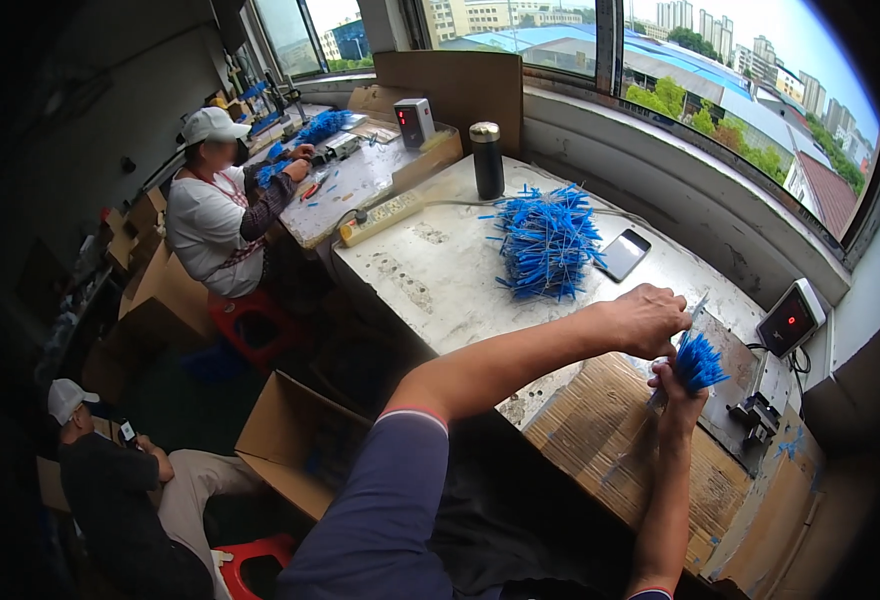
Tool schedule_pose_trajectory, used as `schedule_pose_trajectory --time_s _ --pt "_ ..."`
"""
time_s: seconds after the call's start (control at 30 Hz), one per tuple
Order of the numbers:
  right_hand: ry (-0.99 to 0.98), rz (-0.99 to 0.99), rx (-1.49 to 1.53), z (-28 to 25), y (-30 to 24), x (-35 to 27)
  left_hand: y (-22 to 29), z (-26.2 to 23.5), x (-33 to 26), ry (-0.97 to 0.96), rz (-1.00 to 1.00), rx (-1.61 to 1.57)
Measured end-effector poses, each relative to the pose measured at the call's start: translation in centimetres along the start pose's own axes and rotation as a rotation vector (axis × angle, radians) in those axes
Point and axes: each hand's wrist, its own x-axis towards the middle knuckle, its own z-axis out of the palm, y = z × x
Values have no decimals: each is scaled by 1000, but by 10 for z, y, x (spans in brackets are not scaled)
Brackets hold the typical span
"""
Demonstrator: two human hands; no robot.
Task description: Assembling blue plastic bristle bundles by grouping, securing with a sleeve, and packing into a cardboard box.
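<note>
My right hand (678, 398) is closed around a bundle of thin blue sticks (700, 364), whose ends fan out to the right. Just above it, my left hand (645, 322) is bent at the wrist with its fingers curled in beside the bundle. A thin pale strip shows past its knuckles; what its fingertips pinch is hidden. Beyond my left forearm, a large heap of blue sticks with thin wire-like ends (548, 243) lies on the white worktable (430, 290). To the right of my hands sits a small metal bench device (760, 405).
A counter box (792, 318) with a red display stands behind the device. Cardboard (600, 420) covers the table's near part. A phone (623, 255), black flask (487, 160) and power strip (382, 218) lie farther back. Two people sit at left, near an open carton (295, 440).
</note>
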Motion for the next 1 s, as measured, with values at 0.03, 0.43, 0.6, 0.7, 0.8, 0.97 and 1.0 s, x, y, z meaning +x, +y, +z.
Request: schedule_pose_trajectory --time_s 0.03,0.43,0.6,0.7,0.8,0.97,1.0 --pt "3 -2 4 6 0 -3 -2 -5 -5 143 -46 -212" --pt "-275 139 98 -5 34 -6 22 39 -28 293 77 -434" --pt "-233 48 -36 2 36 -11 20 58 -40 403 247 -186" --pt "-294 78 -57 -2 17 -20 23 51 -32 279 195 -364" --pt "-353 230 -183 -5 10 -11 14 33 -16 319 221 -268" --pt "-384 254 -120 16 10 -6 -8 30 -15 -43 141 -354" --pt "-386 268 -125 9 10 -6 -7 23 -8 2 137 -367"
